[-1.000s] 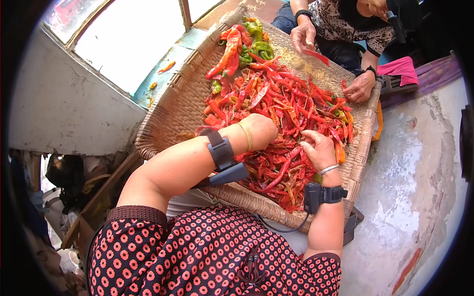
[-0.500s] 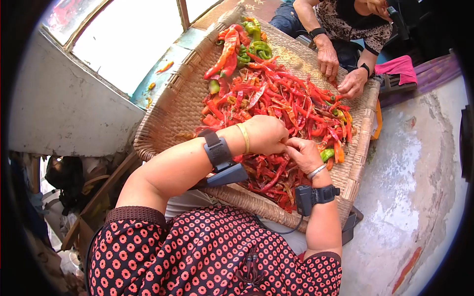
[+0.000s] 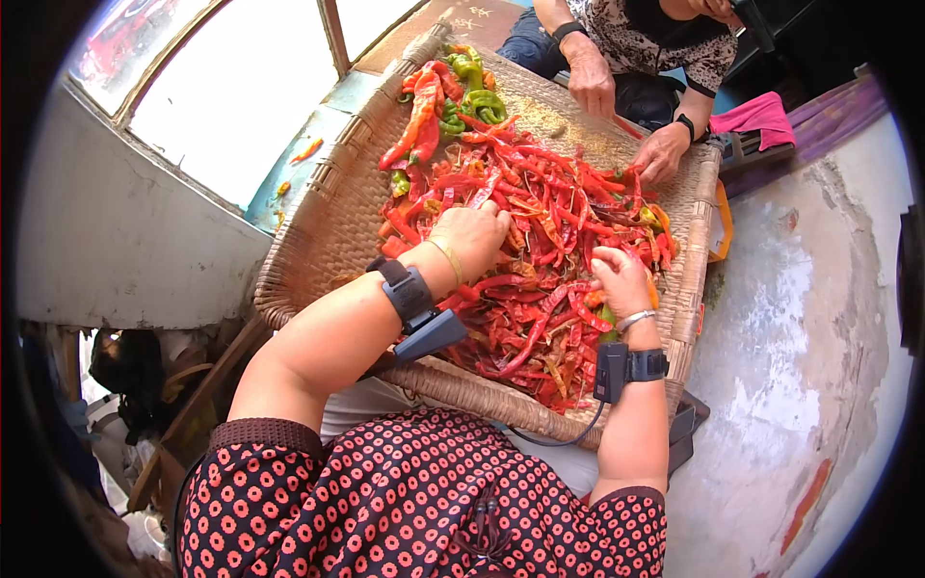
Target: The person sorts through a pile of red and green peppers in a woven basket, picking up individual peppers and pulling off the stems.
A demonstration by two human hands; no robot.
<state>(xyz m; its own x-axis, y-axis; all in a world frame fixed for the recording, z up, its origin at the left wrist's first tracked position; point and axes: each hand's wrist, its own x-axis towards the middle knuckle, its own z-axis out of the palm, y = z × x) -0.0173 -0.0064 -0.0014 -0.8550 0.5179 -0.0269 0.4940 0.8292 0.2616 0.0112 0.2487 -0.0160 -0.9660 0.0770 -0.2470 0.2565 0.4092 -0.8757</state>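
Observation:
Red peppers [image 3: 540,323] are heaped in a shallow woven tray [image 3: 318,226]. My left hand [image 3: 469,239] rests at the left-centre of the heap, its fingers bent together and pointing down, beside a pale red pepper [image 3: 488,185]. What its fingertips hold, if anything, is hidden. To the right, my right hand [image 3: 621,284] hovers over the heap, thumb and bent fingers a little apart, with no pepper visible between them. A green pepper [image 3: 608,323] lies under its palm side. Larger red peppers [image 3: 420,116] and curled green ones [image 3: 482,104] are at the tray's far left.
Across the tray, another person's hands [image 3: 663,152] work at its far edge, with a red pepper between them. A window ledge [image 3: 301,154] with pepper scraps is at left. A pink cloth [image 3: 756,123] lies at upper right, near an orange object [image 3: 721,222].
My hands were together over the middle of the heap. They have parted, the left going up-left and the right slightly right. The view has shifted, and the other person's hands are wider apart.

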